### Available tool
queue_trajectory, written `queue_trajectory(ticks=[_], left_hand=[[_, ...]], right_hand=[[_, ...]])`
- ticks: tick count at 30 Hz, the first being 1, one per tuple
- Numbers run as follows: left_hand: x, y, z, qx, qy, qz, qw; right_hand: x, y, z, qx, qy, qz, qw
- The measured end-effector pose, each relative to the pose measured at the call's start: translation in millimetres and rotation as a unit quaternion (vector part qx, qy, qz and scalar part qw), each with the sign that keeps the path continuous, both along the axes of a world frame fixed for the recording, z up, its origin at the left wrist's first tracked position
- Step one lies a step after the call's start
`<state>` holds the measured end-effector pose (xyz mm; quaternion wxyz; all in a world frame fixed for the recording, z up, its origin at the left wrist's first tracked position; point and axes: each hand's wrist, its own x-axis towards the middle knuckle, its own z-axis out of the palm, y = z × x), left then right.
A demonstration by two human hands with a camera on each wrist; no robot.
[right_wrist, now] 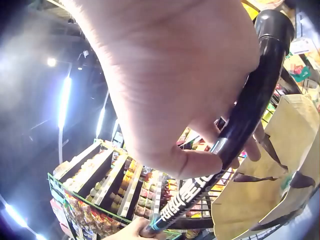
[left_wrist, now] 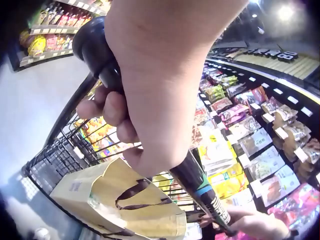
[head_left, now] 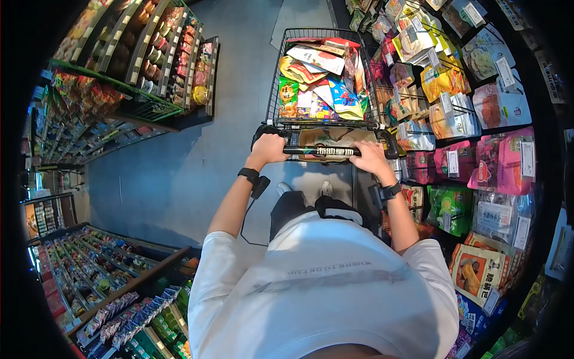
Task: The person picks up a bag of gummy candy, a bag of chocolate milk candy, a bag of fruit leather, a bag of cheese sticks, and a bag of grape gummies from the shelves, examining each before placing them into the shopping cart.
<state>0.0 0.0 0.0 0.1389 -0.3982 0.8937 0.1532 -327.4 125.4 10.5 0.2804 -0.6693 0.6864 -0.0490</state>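
My left hand [head_left: 269, 148] grips the left end of a black shopping cart handle [head_left: 321, 151], its fingers wrapped around the bar in the left wrist view. The right hand [head_left: 371, 159] holds the right part of the same handle, thumb lying along the bar in the right wrist view. Snack packets fill the wire basket [head_left: 272, 90], among them a white packet [head_left: 317, 58], a green bag [head_left: 288, 96] and a blue bag [head_left: 347, 99]. Between handle and basket stands an open tan paper bag [left_wrist: 75, 187] with dark handles.
Hanging snack bags [head_left: 445, 81] with price tags line the right side, close to the cart. Shelving [head_left: 128, 87] with packaged goods stands to the left across grey floor [head_left: 155, 179]. Sloped display bins [head_left: 95, 269] are at the lower left.
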Motion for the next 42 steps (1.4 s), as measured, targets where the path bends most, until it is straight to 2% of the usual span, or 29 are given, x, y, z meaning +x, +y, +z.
queue_trajectory(ticks=[2,3,4,5,6,8,10,11,13,14,17,18,19,20,21,22,23,24,25,26,27,29,30,32,36,42], left_hand=[[8.5,-7.8,9.6,-0.017,-0.011,-0.007,1.000],[-7.6,34.8,-19.0,0.016,0.046,-0.010,0.999],[-0.5,32.5,-22.4,0.013,0.053,-0.014,0.998],[16.4,29.1,-20.0,0.010,0.049,-0.020,0.999],[22.9,30.1,-9.0,0.020,0.033,-0.033,0.999],[27.4,37.9,-14.8,0.025,0.037,-0.049,0.998],[31.8,42.7,-10.2,0.036,0.039,-0.057,0.997],[33.4,44.6,-9.5,0.041,0.037,-0.063,0.996],[36.5,49.7,-11.6,0.055,0.035,-0.075,0.995],[40.5,52.8,-19.5,0.041,0.077,-0.083,0.993],[46.4,58.6,-16.6,0.035,0.104,-0.108,0.988],[47.2,61.3,-19.4,0.034,0.118,-0.100,0.987],[45.9,61.8,-14.3,0.058,0.088,-0.098,0.990],[45.9,65.0,-30.6,0.040,0.118,-0.110,0.986],[44.3,70.0,-25.3,0.039,0.138,-0.108,0.984],[44.5,72.8,-22.1,0.048,0.149,-0.115,0.981],[49.8,77.4,-33.0,0.006,0.185,-0.135,0.973],[48.3,79.6,-27.6,0.015,0.143,-0.115,0.983],[46.8,74.3,-15.9,0.095,0.061,-0.107,0.988],[44.4,72.9,-7.6,0.104,0.052,-0.110,0.987],[43.4,72.7,-14.8,0.073,0.089,-0.157,0.981],[32.3,74.3,6.8,0.129,0.027,-0.112,0.985],[32.5,73.3,8.8,0.149,0.017,-0.109,0.983],[27.0,71.1,7.2,0.190,0.007,-0.103,0.976],[18.6,61.3,16.5,0.266,0.020,-0.090,0.960],[20.1,59.7,16.1,0.300,-0.011,-0.081,0.950]], right_hand=[[-2.7,-7.2,-4.6,0.003,-0.077,0.015,0.997],[-23.9,34.6,7.0,0.043,-0.062,0.003,0.997],[-22.5,31.0,-1.6,0.045,-0.096,-0.006,0.994],[-8.5,28.0,-11.8,0.047,-0.140,-0.016,0.989],[2.9,24.3,-13.0,0.093,-0.148,-0.028,0.984],[6.6,22.9,-26.2,0.124,-0.222,-0.003,0.967],[23.3,12.5,-19.2,0.130,-0.280,0.004,0.951],[28.5,4.4,-21.8,0.139,-0.287,0.002,0.948],[51.4,-13.2,-4.3,0.134,-0.275,-0.070,0.949],[61.2,-22.0,-7.1,0.036,-0.262,-0.049,0.963],[80.0,-58.6,-9.4,0.094,-0.233,-0.032,0.967],[84.7,-67.5,-25.6,0.117,-0.226,-0.047,0.966],[84.0,-81.4,-47.3,0.130,-0.216,-0.065,0.966],[80.9,-88.6,-57.6,0.140,-0.197,-0.029,0.970],[77.9,-95.7,-67.6,0.149,-0.179,0.008,0.972],[74.2,-103.5,-100.8,0.170,-0.132,0.032,0.976],[68.0,-109.5,-139.3,0.198,-0.079,0.048,0.976],[63.3,-120.5,-175.8,0.225,-0.033,0.059,0.972],[60.4,-130.9,-204.3,0.253,-0.004,0.066,0.965],[55.0,-137.7,-226.2,0.281,0.018,0.074,0.957],[50.7,-145.6,-244.3,0.302,0.027,0.083,0.949],[65.8,-134.1,-225.0,0.361,0.042,0.130,0.923],[75.5,-131.4,-171.9,0.379,0.051,0.087,0.920],[70.9,-130.1,-261.6,0.312,0.038,0.048,0.948],[76.7,-135.6,-273.4,0.260,0.039,-0.060,0.963],[85.2,-142.4,-289.3,0.242,-0.004,-0.159,0.957]])
